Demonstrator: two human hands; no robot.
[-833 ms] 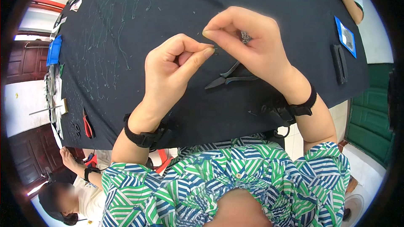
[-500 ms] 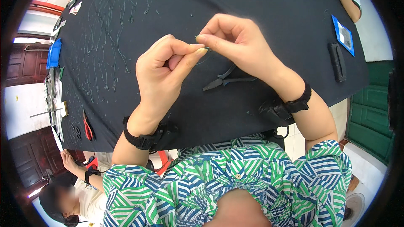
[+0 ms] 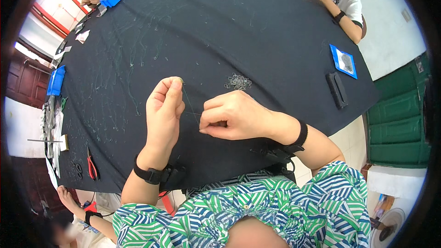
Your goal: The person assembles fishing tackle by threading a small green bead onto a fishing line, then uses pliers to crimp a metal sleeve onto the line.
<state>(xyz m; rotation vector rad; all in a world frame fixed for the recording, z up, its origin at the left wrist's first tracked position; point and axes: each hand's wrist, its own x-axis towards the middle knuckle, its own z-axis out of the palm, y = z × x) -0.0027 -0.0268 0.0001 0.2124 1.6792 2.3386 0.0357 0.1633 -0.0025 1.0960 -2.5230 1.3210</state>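
Note:
My left hand is raised over the black tablecloth, thumb and forefinger pinched on a thin green thread. A bit of green shows at those fingertips. From there the thread runs down toward my right hand, whose fingers are curled closed at its other end. A second fine strand crosses between the hands. Any small piece inside the right fingers is hidden. Just beyond the right hand lies a small pile of thin, curved metal pieces like hooks. The pliers seen earlier are out of sight.
Loose threads cover the cloth's left side. Red-handled pliers and black scissors lie near left. A blue tray sits at the left edge. Right are a black case and a blue packet. Other people sit around the table.
The hands have drawn apart, the right one moving nearer to me and turning palm down, with thread now stretched between them. The view has shifted, and the metal pile shows.

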